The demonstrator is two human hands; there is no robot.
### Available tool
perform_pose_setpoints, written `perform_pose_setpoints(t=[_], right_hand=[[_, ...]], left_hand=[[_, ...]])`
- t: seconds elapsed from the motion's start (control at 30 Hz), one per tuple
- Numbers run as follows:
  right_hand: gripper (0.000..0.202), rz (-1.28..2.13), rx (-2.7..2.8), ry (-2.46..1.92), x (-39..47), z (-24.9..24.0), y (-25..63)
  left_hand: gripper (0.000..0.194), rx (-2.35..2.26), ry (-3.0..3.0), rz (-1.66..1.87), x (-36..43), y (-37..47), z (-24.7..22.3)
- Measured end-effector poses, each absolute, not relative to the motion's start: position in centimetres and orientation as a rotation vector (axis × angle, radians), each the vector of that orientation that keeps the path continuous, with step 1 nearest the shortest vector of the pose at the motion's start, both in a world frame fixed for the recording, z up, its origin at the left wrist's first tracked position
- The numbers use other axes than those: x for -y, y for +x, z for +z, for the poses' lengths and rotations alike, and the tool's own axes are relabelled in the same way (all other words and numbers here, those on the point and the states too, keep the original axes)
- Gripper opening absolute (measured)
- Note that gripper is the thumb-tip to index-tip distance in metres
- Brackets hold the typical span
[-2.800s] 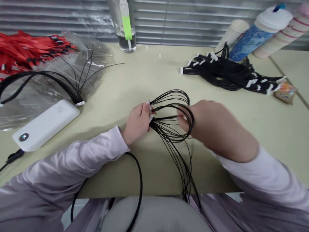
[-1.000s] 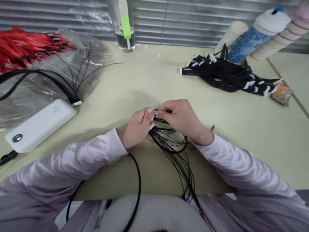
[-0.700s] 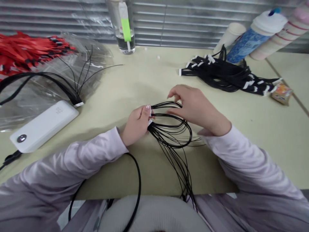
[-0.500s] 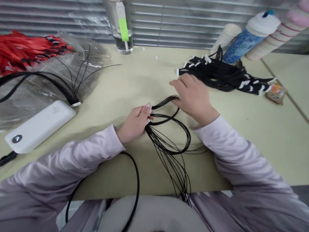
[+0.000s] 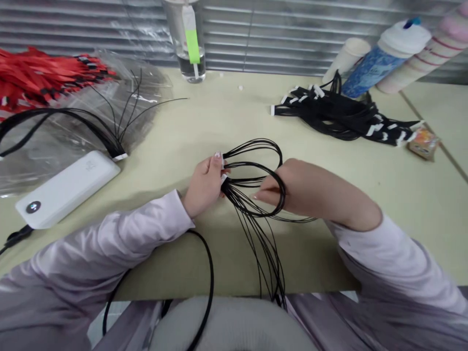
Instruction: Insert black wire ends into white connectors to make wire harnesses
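My left hand (image 5: 205, 187) pinches the white connectors (image 5: 224, 179) of a black wire bundle between thumb and fingers. From there the thin black wires (image 5: 252, 141) bend into two loops to the right, while loose strands hang down over the table's front edge. My right hand (image 5: 292, 187) is at the right side of these loops, its fingers curled among the wires and its thumb pointing left. The lower loop passes over its fingers, and the upper loop runs down behind it. Some of its fingertips are hidden.
A white power bank (image 5: 69, 187) lies at left, below black cables and red ribbon-like pieces (image 5: 44, 78) on clear plastic bags. A heap of black cables with white connectors (image 5: 340, 112) lies at right, near a small packet (image 5: 424, 144). Bottles (image 5: 387, 58) stand along the blinds.
My right hand has moved down from the upper loop to the lower one, its fingers now among the wires. The upper loop has spread wider. My left hand keeps its pinch.
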State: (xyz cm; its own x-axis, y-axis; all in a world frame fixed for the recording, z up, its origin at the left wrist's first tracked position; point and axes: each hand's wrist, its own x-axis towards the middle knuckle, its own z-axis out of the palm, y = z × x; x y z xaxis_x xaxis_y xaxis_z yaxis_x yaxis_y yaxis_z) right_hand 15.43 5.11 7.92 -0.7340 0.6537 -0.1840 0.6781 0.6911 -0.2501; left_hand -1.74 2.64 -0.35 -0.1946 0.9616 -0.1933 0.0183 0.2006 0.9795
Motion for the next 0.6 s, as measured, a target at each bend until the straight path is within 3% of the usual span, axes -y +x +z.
perform_pose_setpoints(t=[0.13, 0.3, 0.37, 0.5, 0.6], right_hand=[[0.033, -0.818, -2.849, 0.995, -5.5, 6.2, 14.5], [0.029, -0.943, -2.858, 1.013, -5.9, 5.1, 14.0], [0.029, -0.875, -2.88, 1.067, -6.0, 5.0, 14.3], [0.028, -0.404, -2.908, 1.472, -6.6, 6.6, 16.2], [0.01, -0.275, -2.992, 1.856, -7.0, 9.1, 17.8]], left_hand=[[0.042, -1.476, 0.998, 1.182, -2.7, -1.7, -0.4], [0.042, -1.48, 1.011, 1.179, -2.7, -1.7, -0.5], [0.041, -1.49, 1.001, 1.177, -2.6, -1.7, -0.5], [0.043, -1.479, 0.994, 1.175, -2.6, -1.8, -0.5], [0.044, -1.454, 1.022, 1.166, -2.5, -1.8, -0.2]])
